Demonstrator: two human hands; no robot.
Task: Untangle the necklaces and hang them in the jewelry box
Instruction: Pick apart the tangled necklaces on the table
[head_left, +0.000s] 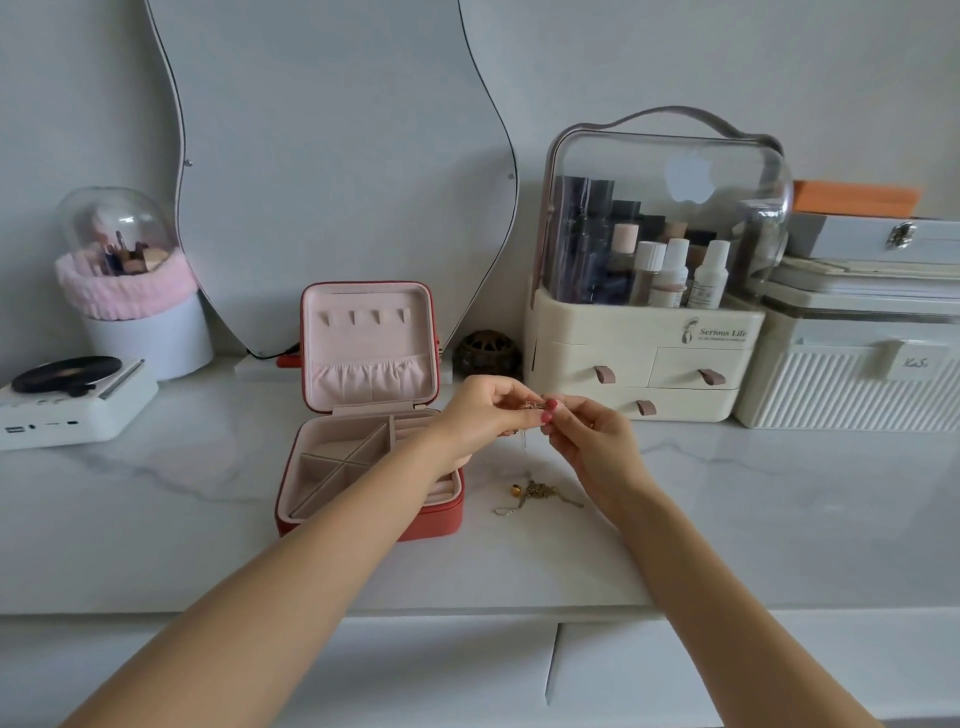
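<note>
A red jewelry box (447, 519) lies open on the white marble counter, its pink lid upright with several small hooks (365, 316) and a gathered pocket. My left hand (480, 413) and my right hand (592, 441) meet above the counter just right of the box, both pinching a thin gold necklace (534, 405). A fine strand of it hangs down between them. Below my hands a tangled heap of necklaces (535, 493) rests on the counter, with a small gold bead at its left.
A cream cosmetics organizer (644, 353) with a clear dome stands behind my hands, white ribbed boxes (852, 379) beside it. A wavy mirror (337, 156) leans on the wall. At the left sit a small record-player speaker (72, 400) and a domed brush holder (124, 280). A dark woven ball (485, 353) lies behind the box.
</note>
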